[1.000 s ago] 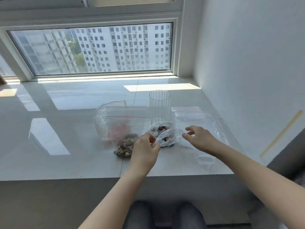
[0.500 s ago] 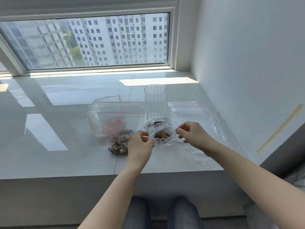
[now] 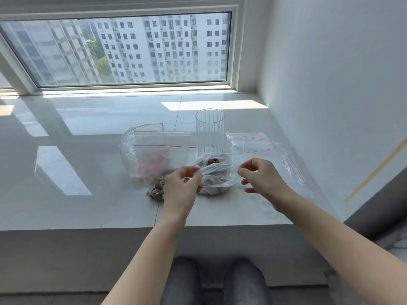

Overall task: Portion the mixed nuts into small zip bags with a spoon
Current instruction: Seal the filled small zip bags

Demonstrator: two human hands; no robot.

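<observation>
Both hands pinched the mouth of a small clear zip bag (image 3: 217,179) holding dark mixed nuts: the left hand (image 3: 181,187) at its left end, the right hand (image 3: 261,178) at its right, remaining fingers loosely spread. Probable fault: a partly seated seal would let nuts spill, since thin glossy film slips. A ribbed clear tumbler (image 3: 211,133) stood just beyond. A larger crumpled nut bag (image 3: 152,164) lay beside the left hand. No spoon was visible.

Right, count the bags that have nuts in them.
2. One small bag sits in front of the glass, its top pinched by both hands. The other bag lies to its left. More may hide under the empty bags.
</observation>
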